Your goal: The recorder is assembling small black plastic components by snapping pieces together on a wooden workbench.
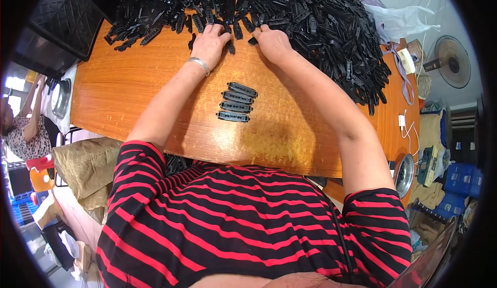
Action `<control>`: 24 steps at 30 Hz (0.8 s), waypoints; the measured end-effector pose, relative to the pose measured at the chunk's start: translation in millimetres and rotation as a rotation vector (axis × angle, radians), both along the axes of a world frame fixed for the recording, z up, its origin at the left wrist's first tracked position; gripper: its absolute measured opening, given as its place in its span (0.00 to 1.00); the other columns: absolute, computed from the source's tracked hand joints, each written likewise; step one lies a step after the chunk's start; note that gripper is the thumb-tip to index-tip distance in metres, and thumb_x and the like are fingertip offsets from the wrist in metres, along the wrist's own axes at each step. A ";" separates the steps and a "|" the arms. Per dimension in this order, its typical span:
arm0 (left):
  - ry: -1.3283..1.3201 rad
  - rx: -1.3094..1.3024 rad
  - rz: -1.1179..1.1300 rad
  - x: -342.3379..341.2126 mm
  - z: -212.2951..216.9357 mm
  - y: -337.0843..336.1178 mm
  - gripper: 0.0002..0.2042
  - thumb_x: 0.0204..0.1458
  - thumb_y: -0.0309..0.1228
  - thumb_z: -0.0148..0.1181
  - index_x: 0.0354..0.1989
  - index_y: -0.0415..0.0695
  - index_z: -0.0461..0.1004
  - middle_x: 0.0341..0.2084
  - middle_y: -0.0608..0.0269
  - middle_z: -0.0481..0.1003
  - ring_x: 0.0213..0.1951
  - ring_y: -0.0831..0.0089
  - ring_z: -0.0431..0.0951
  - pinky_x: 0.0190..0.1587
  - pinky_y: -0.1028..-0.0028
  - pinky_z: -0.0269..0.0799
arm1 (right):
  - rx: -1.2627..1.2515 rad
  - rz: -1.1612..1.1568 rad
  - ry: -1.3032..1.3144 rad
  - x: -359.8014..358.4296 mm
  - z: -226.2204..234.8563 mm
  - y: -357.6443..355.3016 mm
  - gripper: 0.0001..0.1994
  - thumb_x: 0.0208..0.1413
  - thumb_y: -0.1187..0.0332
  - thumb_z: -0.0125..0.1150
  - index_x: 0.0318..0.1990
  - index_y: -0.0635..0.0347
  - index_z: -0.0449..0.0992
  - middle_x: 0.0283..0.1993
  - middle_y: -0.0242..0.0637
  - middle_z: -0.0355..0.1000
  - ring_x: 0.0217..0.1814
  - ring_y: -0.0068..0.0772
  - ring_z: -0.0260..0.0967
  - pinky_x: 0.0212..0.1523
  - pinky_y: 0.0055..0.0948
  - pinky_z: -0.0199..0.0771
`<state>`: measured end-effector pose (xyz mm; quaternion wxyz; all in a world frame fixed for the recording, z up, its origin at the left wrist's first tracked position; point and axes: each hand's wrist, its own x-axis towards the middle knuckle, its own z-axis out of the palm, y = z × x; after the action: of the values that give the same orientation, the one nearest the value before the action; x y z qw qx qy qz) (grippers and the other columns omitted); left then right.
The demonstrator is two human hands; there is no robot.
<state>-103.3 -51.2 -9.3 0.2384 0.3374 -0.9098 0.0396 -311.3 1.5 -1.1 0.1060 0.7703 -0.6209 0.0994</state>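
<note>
Loose black plastic pieces point(230, 46) sit right at the fingertips, along the near edge of a big heap point(321, 34). Left hand point(209, 45) and right hand point(273, 43) are both half-curled; honestly can't tell if either's gripping. Heap looks tangled, so tugging one could drag neighbours down, maybe messing up the row of four point(237, 97) on the table point(290, 117).

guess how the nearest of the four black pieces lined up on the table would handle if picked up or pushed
The nearest black piece is probably stiff: it lies straight, with no visible bend. It seems unlikely to roll, lying flat on the wooden table. Slim, with what look like slots along it, it may well be light.
</note>
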 end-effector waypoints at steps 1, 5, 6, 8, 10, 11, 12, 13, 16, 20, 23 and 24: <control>-0.043 -0.003 -0.009 0.4 -2.7 -2.0 0.16 0.41 0.22 0.60 0.41 0.48 0.75 0.44 0.61 0.70 0.49 0.61 0.68 0.47 0.66 0.70 | -0.003 0.013 0.010 1.2 -1.1 -1.2 0.08 0.48 0.72 0.54 0.37 0.59 0.73 0.36 0.44 0.70 0.32 0.48 0.73 0.30 0.40 0.74; -0.036 0.024 0.024 5.9 2.0 -0.1 0.11 0.41 0.26 0.63 0.36 0.47 0.74 0.44 0.63 0.70 0.49 0.63 0.68 0.45 0.65 0.70 | 0.032 0.129 0.027 12.9 -6.5 8.6 0.08 0.45 0.72 0.58 0.34 0.61 0.72 0.33 0.43 0.71 0.31 0.48 0.73 0.30 0.40 0.73; -0.015 0.006 0.021 8.8 5.0 1.6 0.12 0.40 0.29 0.66 0.35 0.46 0.73 0.39 0.62 0.72 0.45 0.63 0.71 0.44 0.65 0.70 | 0.042 0.108 0.003 19.5 -11.1 12.5 0.09 0.44 0.69 0.62 0.33 0.61 0.72 0.31 0.42 0.71 0.32 0.48 0.73 0.30 0.39 0.73; -0.005 0.149 0.079 12.2 14.4 7.8 0.12 0.41 0.30 0.66 0.34 0.45 0.73 0.37 0.60 0.73 0.44 0.61 0.72 0.43 0.64 0.69 | 0.041 0.141 -0.094 32.0 -8.8 25.7 0.10 0.44 0.68 0.63 0.32 0.61 0.72 0.32 0.42 0.71 0.32 0.48 0.73 0.31 0.39 0.73; 0.088 0.365 0.124 17.2 22.9 13.6 0.13 0.41 0.34 0.68 0.32 0.43 0.72 0.30 0.55 0.75 0.37 0.56 0.75 0.39 0.63 0.70 | 0.061 0.162 -0.219 42.3 -4.7 35.9 0.13 0.44 0.64 0.67 0.33 0.62 0.73 0.33 0.42 0.72 0.33 0.48 0.73 0.33 0.39 0.72; 0.085 0.368 0.121 17.5 23.2 17.7 0.13 0.41 0.34 0.68 0.32 0.43 0.72 0.30 0.55 0.75 0.37 0.56 0.75 0.39 0.63 0.70 | 0.063 0.159 -0.222 45.8 -4.7 40.0 0.13 0.44 0.64 0.67 0.33 0.62 0.73 0.33 0.42 0.72 0.33 0.48 0.73 0.33 0.39 0.72; 0.111 0.431 0.135 18.4 24.6 21.3 0.13 0.41 0.34 0.68 0.32 0.42 0.72 0.30 0.54 0.75 0.36 0.55 0.75 0.38 0.63 0.71 | 0.056 0.158 -0.274 49.5 -3.7 42.4 0.14 0.45 0.64 0.67 0.36 0.62 0.73 0.32 0.42 0.72 0.32 0.46 0.73 0.32 0.39 0.72; 0.138 0.495 0.149 19.3 25.6 23.7 0.14 0.41 0.34 0.68 0.32 0.42 0.72 0.30 0.54 0.76 0.35 0.55 0.76 0.37 0.63 0.71 | 0.050 0.157 -0.325 52.5 -2.0 44.0 0.15 0.45 0.64 0.67 0.38 0.62 0.74 0.32 0.41 0.73 0.31 0.45 0.73 0.32 0.38 0.72; 0.170 0.505 0.122 19.3 23.2 30.4 0.15 0.42 0.35 0.69 0.33 0.42 0.72 0.25 0.57 0.76 0.28 0.63 0.76 0.32 0.67 0.71 | 0.284 -0.075 -0.638 55.9 13.4 44.3 0.18 0.48 0.60 0.66 0.40 0.65 0.74 0.29 0.43 0.75 0.32 0.41 0.74 0.34 0.36 0.73; 0.141 0.514 0.036 13.6 30.9 41.0 0.14 0.43 0.33 0.70 0.34 0.41 0.73 0.25 0.61 0.76 0.28 0.71 0.76 0.32 0.71 0.71 | 0.357 -0.079 -1.125 49.0 26.6 45.0 0.15 0.54 0.64 0.61 0.43 0.66 0.71 0.25 0.36 0.73 0.20 0.24 0.70 0.22 0.26 0.71; 0.458 0.733 -0.087 13.2 22.7 38.9 0.15 0.44 0.36 0.69 0.35 0.41 0.74 0.24 0.63 0.76 0.27 0.73 0.75 0.29 0.72 0.70 | 0.401 -0.095 -1.356 47.0 31.0 45.2 0.10 0.58 0.68 0.58 0.41 0.66 0.71 0.23 0.30 0.71 0.18 0.17 0.67 0.17 0.19 0.68; 0.602 0.968 -0.124 13.1 18.8 35.7 0.12 0.47 0.32 0.67 0.35 0.39 0.75 0.23 0.69 0.75 0.25 0.81 0.72 0.26 0.79 0.68 | 0.434 -0.154 -1.432 46.1 32.9 44.3 0.08 0.59 0.69 0.56 0.39 0.65 0.71 0.24 0.31 0.71 0.18 0.17 0.66 0.18 0.19 0.69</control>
<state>-90.2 -15.6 9.5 0.3072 0.3505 -0.7344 -0.4934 -265.2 45.7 31.8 -0.4715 0.4754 -0.5957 0.4437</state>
